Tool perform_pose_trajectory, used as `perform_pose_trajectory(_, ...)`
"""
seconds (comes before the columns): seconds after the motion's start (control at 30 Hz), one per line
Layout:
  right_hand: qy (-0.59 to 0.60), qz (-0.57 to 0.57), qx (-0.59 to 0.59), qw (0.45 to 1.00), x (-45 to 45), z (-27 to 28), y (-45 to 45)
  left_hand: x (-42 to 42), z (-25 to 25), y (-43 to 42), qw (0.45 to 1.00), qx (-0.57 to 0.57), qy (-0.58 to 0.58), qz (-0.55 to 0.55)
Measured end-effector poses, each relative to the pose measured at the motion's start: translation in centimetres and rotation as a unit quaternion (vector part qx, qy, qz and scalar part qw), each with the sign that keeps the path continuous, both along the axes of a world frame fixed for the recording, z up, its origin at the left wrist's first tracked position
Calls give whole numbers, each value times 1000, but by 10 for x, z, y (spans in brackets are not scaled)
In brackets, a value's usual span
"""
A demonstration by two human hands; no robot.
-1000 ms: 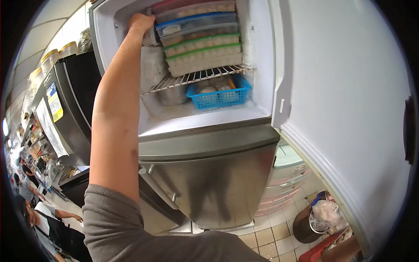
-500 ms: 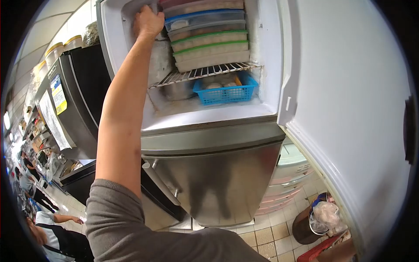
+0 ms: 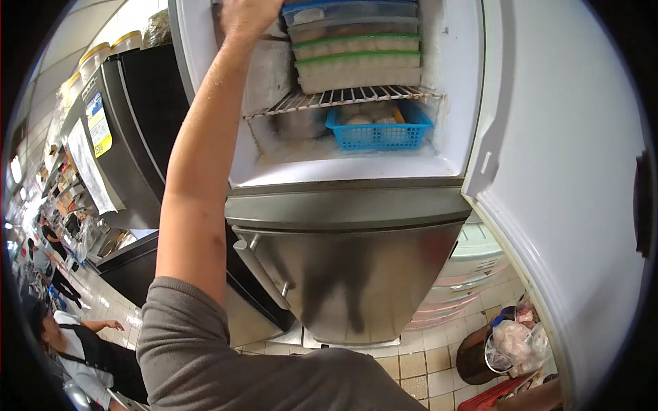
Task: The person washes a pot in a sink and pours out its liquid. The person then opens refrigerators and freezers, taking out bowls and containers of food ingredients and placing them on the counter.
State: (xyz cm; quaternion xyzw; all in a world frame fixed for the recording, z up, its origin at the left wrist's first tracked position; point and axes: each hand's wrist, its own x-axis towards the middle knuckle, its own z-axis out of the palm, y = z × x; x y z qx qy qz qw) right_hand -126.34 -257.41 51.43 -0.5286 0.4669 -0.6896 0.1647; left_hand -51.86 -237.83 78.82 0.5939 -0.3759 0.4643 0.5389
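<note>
My left hand [image 3: 250,15] is at the top edge of the view, inside the open freezer, left of stacked lidded containers [image 3: 358,65] with blue and green lids. Its fingers are cut off or hidden, so whether it holds anything does not show. Below the hand, a frosty white block [image 3: 269,75] rests on the wire shelf [image 3: 343,99]. Under the shelf sits a blue basket [image 3: 380,135] with round pale items and something orange inside. My right hand is not in view.
The freezer door [image 3: 569,137] stands open on the right. A dark appliance [image 3: 137,151] is at left. A bin with plastic bags [image 3: 514,342] and pale drawers [image 3: 473,253] are at lower right. A co-worker in a dark apron [image 3: 103,349] is at lower left.
The view has shifted, so the freezer's contents sit higher and farther right. My left hand has moved to the top edge, and its fingers have largely left view.
</note>
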Motion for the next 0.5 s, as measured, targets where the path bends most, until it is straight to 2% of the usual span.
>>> perform_pose_trajectory(0.03,-1,-1,1,1000,-1,-1,-1,-7,-5,2,1000,20,16,1)
perform_pose_trajectory(0.07,1,-1,3,1000,-2,-2,-2,-13,-9,8,992,92,71,-45)
perform_pose_trajectory(0.2,-5,-3,-1,1000,-6,-6,2,3,-1,11,994,66,43,-81)
perform_pose_trajectory(0.27,-9,-4,-2,1000,-8,-10,4,5,17,35,983,89,125,-102)
perform_pose_trajectory(0.33,-16,-6,-6,1000,-10,-13,7,39,12,31,997,-61,-38,-36)
perform_pose_trajectory(0.4,-22,-6,-9,1000,-12,-17,11,43,7,62,966,-137,-190,110)
perform_pose_trajectory(0.47,-24,-8,-15,1000,-16,-20,15,26,-11,92,976,-150,-121,-104)
perform_pose_trajectory(0.5,-29,-10,-22,999,-20,-22,19,7,-21,112,980,-150,-123,-35)
